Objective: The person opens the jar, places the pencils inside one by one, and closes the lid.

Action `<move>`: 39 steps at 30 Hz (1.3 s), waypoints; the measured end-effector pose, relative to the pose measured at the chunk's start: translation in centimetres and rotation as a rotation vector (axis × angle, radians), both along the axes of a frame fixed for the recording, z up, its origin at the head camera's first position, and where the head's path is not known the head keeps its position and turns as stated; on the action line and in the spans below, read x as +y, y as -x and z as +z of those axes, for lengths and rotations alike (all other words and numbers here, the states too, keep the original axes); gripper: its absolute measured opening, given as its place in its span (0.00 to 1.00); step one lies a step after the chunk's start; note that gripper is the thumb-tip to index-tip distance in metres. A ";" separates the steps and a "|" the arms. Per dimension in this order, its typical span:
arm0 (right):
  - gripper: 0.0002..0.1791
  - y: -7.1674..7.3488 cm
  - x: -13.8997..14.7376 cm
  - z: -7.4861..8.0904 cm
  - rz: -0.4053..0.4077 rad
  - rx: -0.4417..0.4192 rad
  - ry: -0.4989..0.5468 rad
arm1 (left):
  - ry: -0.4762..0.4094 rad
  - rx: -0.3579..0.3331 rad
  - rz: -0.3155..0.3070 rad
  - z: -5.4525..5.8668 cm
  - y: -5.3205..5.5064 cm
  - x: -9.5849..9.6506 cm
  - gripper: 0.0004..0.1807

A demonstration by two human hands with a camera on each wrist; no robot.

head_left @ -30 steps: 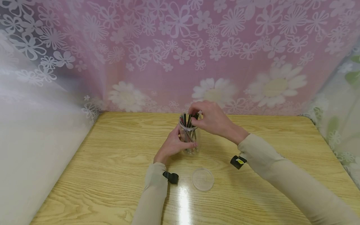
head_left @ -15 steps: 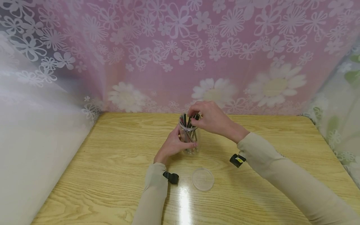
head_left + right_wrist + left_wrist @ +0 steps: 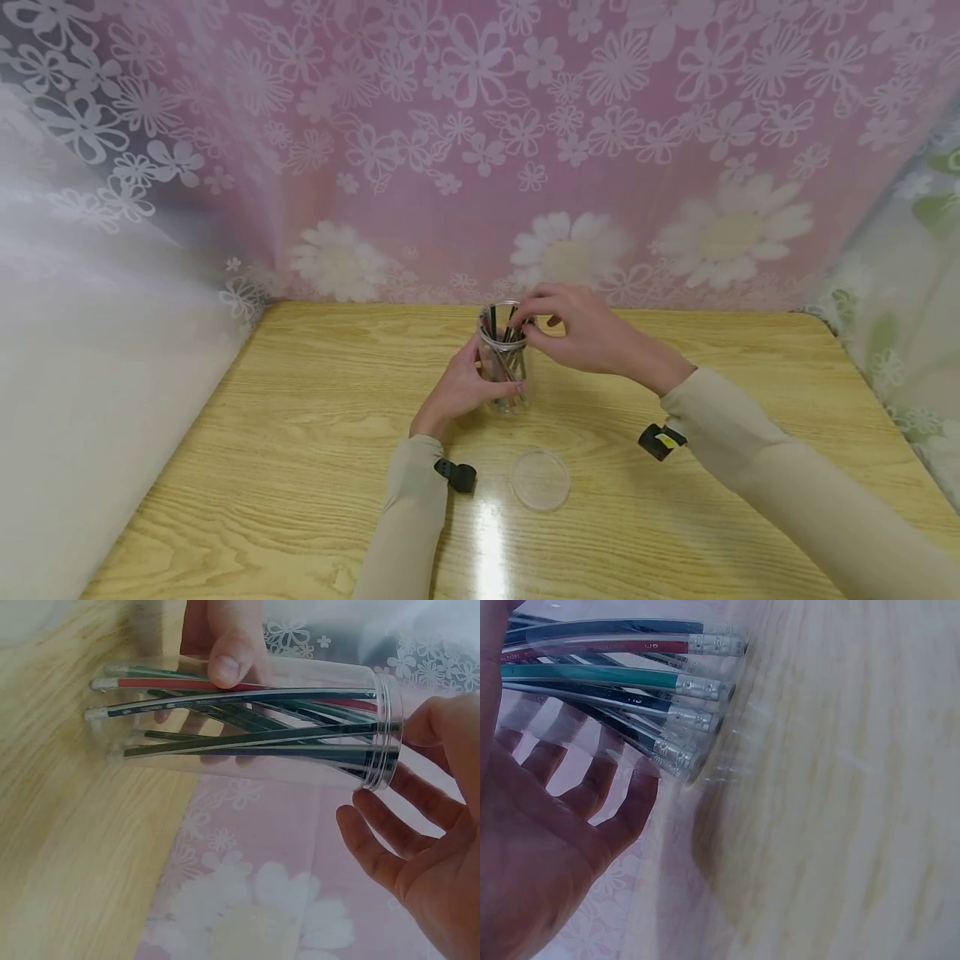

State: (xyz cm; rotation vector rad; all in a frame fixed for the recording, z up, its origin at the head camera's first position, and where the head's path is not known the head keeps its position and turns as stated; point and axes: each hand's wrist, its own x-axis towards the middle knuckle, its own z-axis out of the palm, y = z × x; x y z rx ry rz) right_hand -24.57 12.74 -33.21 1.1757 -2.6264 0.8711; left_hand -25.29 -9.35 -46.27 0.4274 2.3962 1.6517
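Observation:
A clear plastic jar (image 3: 507, 407) stands upright on the table, its threaded mouth uncovered. Several pencils (image 3: 247, 697) in dark, red and green colours lean inside, with eraser ends at the bottom. My left hand (image 3: 459, 383) grips the jar around its side, thumb in front and fingers behind. In the left wrist view, a green pencil (image 3: 592, 673) shows through the wall. My right hand (image 3: 588, 333) is at the right side of the jar's mouth, thumb and fingers loosely bent by the rim. No pencil shows between its fingers.
A clear round lid (image 3: 541, 480) lies flat on the wooden table (image 3: 315, 467), in front of the jar. A pink flowered curtain (image 3: 420, 217) hangs along the far table edge. Pale sheets hang at the left and right.
My right hand has shifted right and slightly down, from above the pencils to the jar's right rim, and its fingers have spread. The left hand and jar have stayed in place.

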 end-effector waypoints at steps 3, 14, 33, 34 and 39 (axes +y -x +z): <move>0.10 -0.4 0.5 -0.4 0.027 0.030 0.041 | 0.008 0.009 0.004 0.0 0.0 0.0 0.47; 0.19 -2.3 1.5 -1.5 0.045 0.110 0.113 | 0.010 0.013 -0.002 -0.1 0.1 -0.1 0.48; 0.22 -5.0 4.5 -5.4 -0.073 0.073 0.227 | 0.057 0.041 0.011 0.3 -0.5 -0.1 0.46; 0.22 -5.1 4.7 -5.7 -0.077 0.075 0.231 | 0.055 0.041 0.011 0.3 -0.6 -0.1 0.46; 0.23 -5.8 5.4 -7.6 -0.096 0.051 0.230 | 0.052 0.043 0.014 0.3 -0.6 -0.1 0.49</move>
